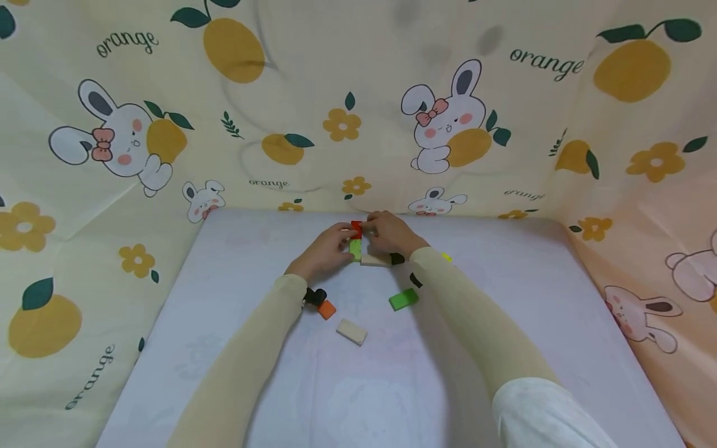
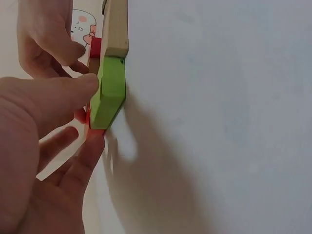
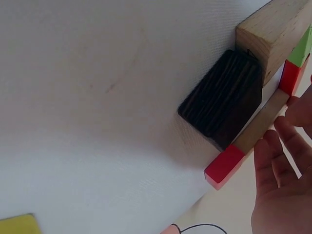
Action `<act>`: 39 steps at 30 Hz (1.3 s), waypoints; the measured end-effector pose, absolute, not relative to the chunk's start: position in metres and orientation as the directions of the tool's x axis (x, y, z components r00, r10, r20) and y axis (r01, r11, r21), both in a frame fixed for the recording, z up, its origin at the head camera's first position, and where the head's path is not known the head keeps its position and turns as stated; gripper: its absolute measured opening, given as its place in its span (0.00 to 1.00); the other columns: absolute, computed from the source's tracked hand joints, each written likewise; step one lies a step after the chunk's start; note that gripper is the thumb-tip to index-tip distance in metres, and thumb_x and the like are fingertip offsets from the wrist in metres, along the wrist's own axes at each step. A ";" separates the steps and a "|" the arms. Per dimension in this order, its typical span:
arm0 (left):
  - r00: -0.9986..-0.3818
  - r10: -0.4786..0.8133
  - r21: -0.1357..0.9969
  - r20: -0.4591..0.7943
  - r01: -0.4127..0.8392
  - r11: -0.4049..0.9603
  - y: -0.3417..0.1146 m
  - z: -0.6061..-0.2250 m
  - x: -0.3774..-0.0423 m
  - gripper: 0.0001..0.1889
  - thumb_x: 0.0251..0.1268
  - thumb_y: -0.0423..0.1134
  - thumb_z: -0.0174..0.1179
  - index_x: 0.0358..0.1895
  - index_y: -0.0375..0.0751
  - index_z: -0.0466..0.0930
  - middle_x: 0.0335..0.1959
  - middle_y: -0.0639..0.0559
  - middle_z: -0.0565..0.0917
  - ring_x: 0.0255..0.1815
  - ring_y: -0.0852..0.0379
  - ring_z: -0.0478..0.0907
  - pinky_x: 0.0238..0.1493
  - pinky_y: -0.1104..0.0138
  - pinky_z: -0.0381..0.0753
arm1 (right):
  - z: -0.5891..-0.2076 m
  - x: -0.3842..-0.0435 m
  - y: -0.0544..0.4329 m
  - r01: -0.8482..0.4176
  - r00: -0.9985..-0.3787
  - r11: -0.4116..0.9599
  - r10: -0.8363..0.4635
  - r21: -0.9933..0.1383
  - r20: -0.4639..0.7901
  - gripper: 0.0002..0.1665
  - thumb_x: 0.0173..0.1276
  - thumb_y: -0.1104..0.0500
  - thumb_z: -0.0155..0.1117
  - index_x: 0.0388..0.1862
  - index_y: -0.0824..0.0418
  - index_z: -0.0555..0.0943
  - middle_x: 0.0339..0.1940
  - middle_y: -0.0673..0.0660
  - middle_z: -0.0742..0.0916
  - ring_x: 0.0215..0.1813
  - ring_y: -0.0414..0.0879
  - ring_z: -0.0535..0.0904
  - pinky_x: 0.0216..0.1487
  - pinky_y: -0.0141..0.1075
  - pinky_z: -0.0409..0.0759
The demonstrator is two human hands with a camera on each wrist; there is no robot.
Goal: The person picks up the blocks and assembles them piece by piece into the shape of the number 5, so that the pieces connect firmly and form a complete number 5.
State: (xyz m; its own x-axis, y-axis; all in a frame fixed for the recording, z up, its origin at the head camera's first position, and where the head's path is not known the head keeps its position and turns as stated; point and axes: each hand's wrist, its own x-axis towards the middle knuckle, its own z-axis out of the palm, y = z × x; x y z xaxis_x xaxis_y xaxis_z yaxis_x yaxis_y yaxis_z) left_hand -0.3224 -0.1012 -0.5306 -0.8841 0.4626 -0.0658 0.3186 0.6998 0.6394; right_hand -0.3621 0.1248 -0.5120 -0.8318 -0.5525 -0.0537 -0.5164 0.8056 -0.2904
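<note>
At the far edge of the table, small blocks lie against each other. My left hand (image 1: 327, 252) has its thumb on a light green block (image 2: 111, 87), with a fingertip at the end of the red block (image 1: 356, 226) beside it. A wooden block (image 1: 375, 260) adjoins the green one, and a black block (image 3: 229, 97) touches that. Behind them, a thin wooden strip (image 3: 261, 122) runs between red pieces, one being a red end block (image 3: 224, 168). My right hand (image 1: 392, 233) rests fairly straight fingers (image 3: 267, 161) along the strip's back side.
Nearer on the white table (image 1: 358, 398) lie an orange block (image 1: 327, 309), a wooden block (image 1: 351, 332), a green block (image 1: 403, 300) and a black piece (image 1: 416, 280). A yellow piece (image 1: 446, 256) lies beyond the right sleeve. A printed curtain (image 1: 313, 99) stands behind the table.
</note>
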 end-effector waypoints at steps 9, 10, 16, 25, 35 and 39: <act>-0.857 0.506 0.595 -0.098 0.357 0.720 -0.097 -0.529 -0.328 0.29 0.76 0.41 0.71 0.76 0.38 0.78 0.82 0.45 0.69 0.74 0.46 0.74 0.75 0.54 0.73 | -0.515 -0.365 0.128 -0.533 -0.820 0.794 -0.570 -0.292 -0.051 0.27 0.81 0.60 0.61 0.77 0.56 0.80 0.74 0.62 0.79 0.73 0.60 0.73 0.77 0.51 0.70; -0.859 0.501 0.595 -0.101 0.352 0.722 -0.097 -0.527 -0.327 0.29 0.76 0.41 0.71 0.75 0.38 0.79 0.82 0.45 0.69 0.74 0.45 0.74 0.75 0.54 0.73 | -0.515 -0.365 0.127 -0.531 -0.821 0.795 -0.568 -0.293 -0.054 0.27 0.81 0.60 0.61 0.77 0.55 0.80 0.74 0.62 0.79 0.73 0.59 0.73 0.77 0.51 0.70; -0.862 0.492 0.579 -0.123 0.341 0.741 -0.095 -0.520 -0.325 0.28 0.76 0.41 0.71 0.75 0.39 0.79 0.82 0.44 0.69 0.77 0.44 0.71 0.76 0.53 0.72 | -0.513 -0.365 0.128 -0.538 -0.816 0.794 -0.575 -0.283 -0.058 0.27 0.82 0.58 0.62 0.77 0.55 0.80 0.72 0.61 0.80 0.71 0.58 0.74 0.75 0.51 0.71; -0.843 0.524 0.516 -0.122 0.398 0.759 -0.096 -0.517 -0.326 0.29 0.76 0.41 0.71 0.76 0.38 0.78 0.82 0.43 0.69 0.82 0.43 0.65 0.80 0.53 0.65 | -0.512 -0.367 0.134 -0.524 -0.815 0.761 -0.579 -0.384 -0.036 0.25 0.80 0.60 0.61 0.73 0.59 0.83 0.71 0.60 0.82 0.72 0.56 0.74 0.77 0.51 0.70; -0.837 0.531 0.502 -0.133 0.405 0.764 -0.093 -0.517 -0.329 0.29 0.77 0.41 0.70 0.77 0.37 0.76 0.83 0.43 0.68 0.83 0.43 0.64 0.81 0.52 0.64 | -0.486 -0.340 0.166 -0.354 -0.908 0.691 -0.416 -0.630 0.054 0.25 0.78 0.58 0.68 0.72 0.60 0.83 0.67 0.59 0.85 0.66 0.60 0.79 0.70 0.56 0.77; -0.843 0.518 0.494 -0.147 0.391 0.777 -0.093 -0.516 -0.325 0.30 0.78 0.41 0.70 0.77 0.37 0.76 0.83 0.44 0.68 0.83 0.44 0.64 0.81 0.52 0.64 | -0.489 -0.327 0.181 -0.365 -0.896 0.687 -0.442 -0.628 0.037 0.26 0.77 0.56 0.72 0.71 0.61 0.84 0.66 0.59 0.86 0.67 0.61 0.80 0.70 0.57 0.76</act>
State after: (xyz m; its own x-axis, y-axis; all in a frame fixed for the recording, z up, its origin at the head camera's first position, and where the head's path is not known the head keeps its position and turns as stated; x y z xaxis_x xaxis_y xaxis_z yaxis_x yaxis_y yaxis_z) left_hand -0.3251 -0.0931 -0.5164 -0.8430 0.5175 -0.1466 0.3909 0.7766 0.4940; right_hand -0.3273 0.1806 -0.4893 -0.8961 -0.4424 0.0368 -0.3650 0.6871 -0.6282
